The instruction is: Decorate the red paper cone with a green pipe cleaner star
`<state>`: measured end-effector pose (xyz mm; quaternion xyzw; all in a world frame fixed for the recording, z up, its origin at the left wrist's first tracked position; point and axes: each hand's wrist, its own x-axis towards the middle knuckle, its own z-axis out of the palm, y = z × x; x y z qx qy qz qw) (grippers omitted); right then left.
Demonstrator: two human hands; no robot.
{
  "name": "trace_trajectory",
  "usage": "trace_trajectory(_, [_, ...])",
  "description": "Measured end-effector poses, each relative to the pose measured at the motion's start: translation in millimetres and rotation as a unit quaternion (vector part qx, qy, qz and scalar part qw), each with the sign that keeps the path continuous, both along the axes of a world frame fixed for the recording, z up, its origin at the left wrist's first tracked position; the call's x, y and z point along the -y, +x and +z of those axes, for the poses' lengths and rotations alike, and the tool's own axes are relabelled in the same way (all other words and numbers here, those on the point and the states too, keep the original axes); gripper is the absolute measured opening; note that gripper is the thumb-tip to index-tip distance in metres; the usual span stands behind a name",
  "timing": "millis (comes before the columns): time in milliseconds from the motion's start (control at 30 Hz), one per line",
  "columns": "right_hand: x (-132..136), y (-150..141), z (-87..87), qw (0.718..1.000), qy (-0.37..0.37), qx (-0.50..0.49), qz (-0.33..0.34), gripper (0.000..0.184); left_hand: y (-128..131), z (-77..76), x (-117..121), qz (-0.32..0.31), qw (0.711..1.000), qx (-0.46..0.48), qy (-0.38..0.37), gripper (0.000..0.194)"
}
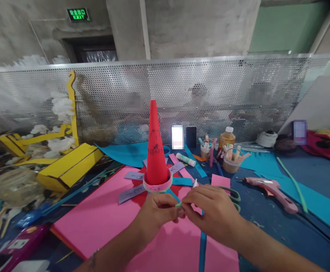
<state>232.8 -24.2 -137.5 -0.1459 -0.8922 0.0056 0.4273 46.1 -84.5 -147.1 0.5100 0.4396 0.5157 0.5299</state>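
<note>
In front of me stretches a perforated metal screen [108, 87], and past it, high on the concrete wall [204, 26], I see a lit green exit sign [78, 14] above a dark doorway [93, 49]. To my left lies a yellow box [70, 164], near a see-through bowl [12, 187]. By the screen, a bright phone [178, 136] stands beside a dark phone [191, 136]; to their right I see an amber bottle [226, 139] with a white cap.

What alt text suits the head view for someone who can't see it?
A person's left-hand grip and right-hand grip meet at a green piece above a pink sheet. Beyond stands a red cone with a pink band around its base; a pink glue gun lies to the right.
</note>
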Motion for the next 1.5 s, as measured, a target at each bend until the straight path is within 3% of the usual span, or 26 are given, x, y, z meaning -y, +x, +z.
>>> trace_trajectory(133, [0,-1,-4.0,0.999,-0.049,-0.012,0.006,0.013,7,-6.9,2,0.044,0.999,0.030,-0.009,0.028])
trace_trajectory(267, [-1,-1,-6.8,0.998,-0.054,-0.013,0.017,0.018,12,-10.8,4,0.070,0.994,0.085,-0.028,0.030])
trace_trajectory(533, [4,-5,-11.9,0.994,-0.108,0.003,0.018,0.033,12,-14.5,1,0.071,0.973,0.211,-0.058,0.032])
trace_trajectory(700, [2,-5,-14.1,0.995,-0.099,-0.006,0.019,0.028,14,-17.3,0,0.078,0.959,0.263,-0.068,0.033])
trace_trajectory(1300, [5,-10,-16.2,0.995,-0.096,-0.038,0.002,0.015,14,-19.3,-3,0.120,0.968,0.220,-0.012,0.031])
trace_trajectory(1500, [4,-10,-9.0,0.998,-0.061,-0.024,-0.001,0.016,13,-17.9,-1,0.096,0.986,0.133,-0.005,0.040])
